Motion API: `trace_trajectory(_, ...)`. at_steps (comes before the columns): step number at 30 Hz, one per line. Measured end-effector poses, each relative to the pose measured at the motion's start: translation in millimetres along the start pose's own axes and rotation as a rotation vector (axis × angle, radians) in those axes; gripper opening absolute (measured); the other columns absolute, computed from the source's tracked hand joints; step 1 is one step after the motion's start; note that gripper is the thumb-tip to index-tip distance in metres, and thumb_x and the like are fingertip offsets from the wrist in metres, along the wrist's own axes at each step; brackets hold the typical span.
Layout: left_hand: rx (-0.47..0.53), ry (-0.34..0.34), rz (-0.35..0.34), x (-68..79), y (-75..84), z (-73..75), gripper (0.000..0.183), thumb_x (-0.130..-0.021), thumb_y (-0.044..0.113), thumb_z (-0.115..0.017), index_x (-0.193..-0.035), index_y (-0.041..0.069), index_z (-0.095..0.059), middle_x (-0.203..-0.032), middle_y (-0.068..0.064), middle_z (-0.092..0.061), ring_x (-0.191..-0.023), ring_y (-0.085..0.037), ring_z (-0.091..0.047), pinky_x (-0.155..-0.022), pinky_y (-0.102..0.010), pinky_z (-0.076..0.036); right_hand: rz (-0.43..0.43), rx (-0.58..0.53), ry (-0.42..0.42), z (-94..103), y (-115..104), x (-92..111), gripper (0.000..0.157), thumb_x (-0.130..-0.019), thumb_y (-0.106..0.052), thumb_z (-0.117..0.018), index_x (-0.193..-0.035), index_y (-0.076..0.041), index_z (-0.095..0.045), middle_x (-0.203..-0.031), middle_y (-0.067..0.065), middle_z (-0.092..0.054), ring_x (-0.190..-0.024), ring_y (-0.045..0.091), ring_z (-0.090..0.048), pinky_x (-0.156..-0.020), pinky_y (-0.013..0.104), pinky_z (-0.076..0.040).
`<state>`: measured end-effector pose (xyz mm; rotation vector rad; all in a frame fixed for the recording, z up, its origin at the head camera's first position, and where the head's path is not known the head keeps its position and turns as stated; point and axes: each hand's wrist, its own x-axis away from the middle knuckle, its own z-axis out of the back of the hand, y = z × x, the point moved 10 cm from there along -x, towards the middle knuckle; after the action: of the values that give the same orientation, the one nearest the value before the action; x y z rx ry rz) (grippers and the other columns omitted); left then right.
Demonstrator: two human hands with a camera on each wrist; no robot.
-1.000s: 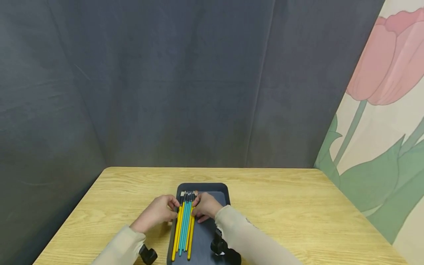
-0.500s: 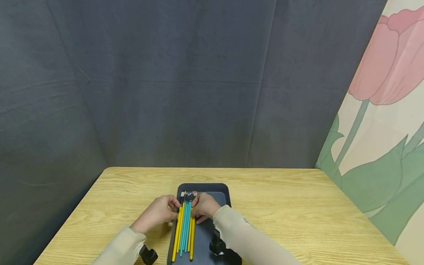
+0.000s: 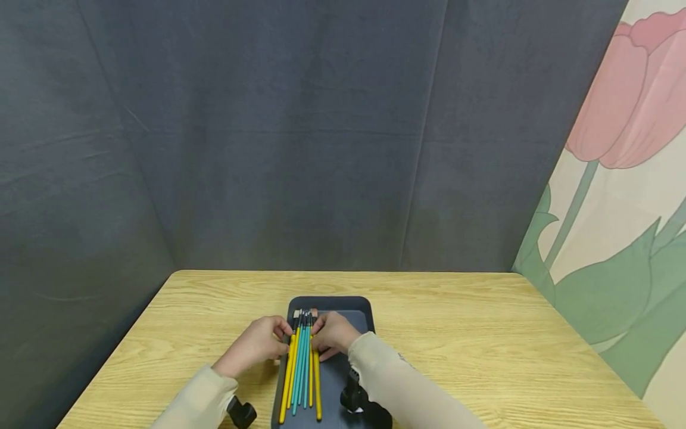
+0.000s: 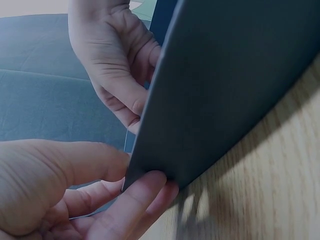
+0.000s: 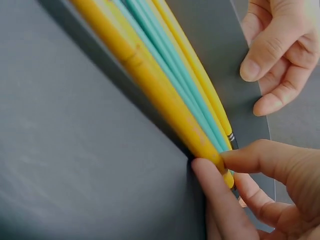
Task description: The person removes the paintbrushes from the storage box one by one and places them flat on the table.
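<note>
A dark grey tray holds a row of long paintbrushes, bristle ends at the far side. Several have teal handles; yellow ones lie at both sides of them. My right hand pinches the rightmost yellow paintbrush near the upper end of its handle, between thumb and fingers. That brush's handle end has swung a little apart from the row. At the tray's left side, my left hand grips the side wall, thumb at the edge and fingertips against the outer face.
The tray lies on a light wooden table. A dark grey curtain hangs behind the table's far edge, and a wall with a painted pink tulip stands at the right. Dark wrist cameras sit below both cuffs.
The lower end of the rightmost yellow paintbrush has shifted to the right, away from the other brushes. My left hand has stayed in place on the tray's side.
</note>
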<state>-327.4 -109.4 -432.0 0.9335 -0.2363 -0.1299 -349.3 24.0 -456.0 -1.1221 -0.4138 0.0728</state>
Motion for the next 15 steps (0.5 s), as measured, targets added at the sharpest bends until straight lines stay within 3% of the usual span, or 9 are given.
trace_trajectory(11, -0.029, 0.016, -0.015, -1.1, -0.1, 0.8, 0.025, -0.073, -0.006, -0.067, -0.096, -0.001, -0.061, -0.083, -0.009, -0.058, -0.059, -0.016, -0.056, -0.054, -0.029, -0.052, -0.059, -0.077, -0.016, 15.6, 4.2, 0.0, 0.029, -0.076, 0.007, -0.07, -0.102, 0.001, -0.059, -0.08, 0.014, -0.062, -0.065, 0.019, -0.061, -0.059, 0.036, -0.059)
trace_trajectory(15, -0.024, 0.022, -0.007, -0.8, -1.5, 0.4, 0.024, -0.073, -0.006, -0.068, -0.095, -0.001, -0.061, -0.081, -0.008, -0.057, -0.06, -0.016, -0.056, -0.054, -0.029, -0.051, -0.03, -0.115, -0.024, 30.8, -3.7, 3.9, 0.029, -0.079, 0.004, -0.07, -0.105, -0.001, -0.059, -0.087, 0.014, -0.064, -0.068, 0.018, -0.063, -0.062, 0.035, -0.059)
